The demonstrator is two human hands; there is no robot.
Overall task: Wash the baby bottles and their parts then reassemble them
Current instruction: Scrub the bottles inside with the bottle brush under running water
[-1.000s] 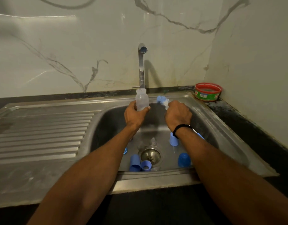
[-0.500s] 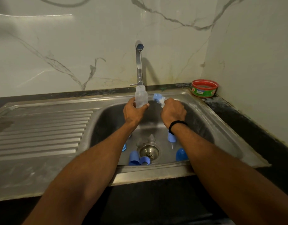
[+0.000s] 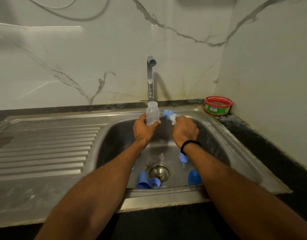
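Far to the left of the hands lies the ridged draining board (image 3: 45, 149). The left hand (image 3: 144, 130) is held up over the sink (image 3: 218, 135). Its fingers and thumb are curled round the lower half of a clear bottle (image 3: 152, 115). The bottle stands upright with no top on, and its open mouth is in front of the foot of the tap (image 3: 150, 78).

Just to the right of the bottle is the blue and white head of a brush (image 3: 169, 116). It points up and left, close to the bottle, with a small gap between them. The right hand (image 3: 184, 131) is closed in a fist round the brush handle, so the handle is hidden. A black band (image 3: 189, 144) goes round that wrist.

Down below the hands, on the sink floor, a blue cap (image 3: 142, 180) and a blue ring (image 3: 154, 183) lie beside the drain (image 3: 159, 172). A clear teat (image 3: 161, 157) stands just behind the drain. Under the right wrist are a pale blue cap (image 3: 183, 157) and a round blue cap (image 3: 194, 177).

Far right of the right hand, a red and green tub (image 3: 218, 105) sits in the corner.
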